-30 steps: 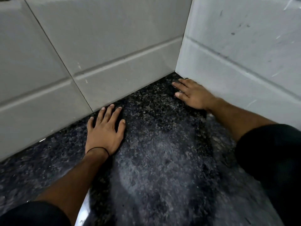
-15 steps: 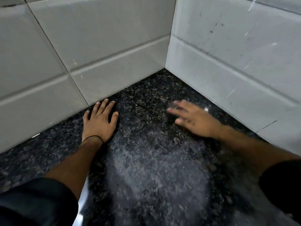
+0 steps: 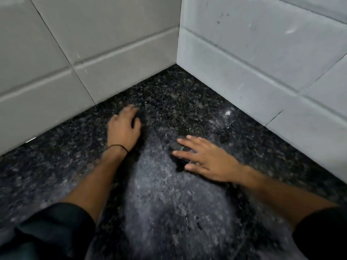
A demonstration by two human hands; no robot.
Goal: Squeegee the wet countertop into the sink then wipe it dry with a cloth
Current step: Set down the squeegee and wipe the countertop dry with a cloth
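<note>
Left hand [image 3: 123, 128] on the dark speckled countertop [image 3: 169, 203] near the left tiled wall [image 3: 93, 53], fingers curled, blurred. Right hand [image 3: 204, 158] flat, fingers spread over a small dark object [image 3: 177, 147], identity unclear. Right tiled wall [image 3: 262, 62] beyond.

no readable text, no labels, brands, numbers or signs anywhere

Left hand [image 3: 123, 127] rests palm-down with fingers curled; right hand [image 3: 203, 159] lies flat, fingers spread.
</note>
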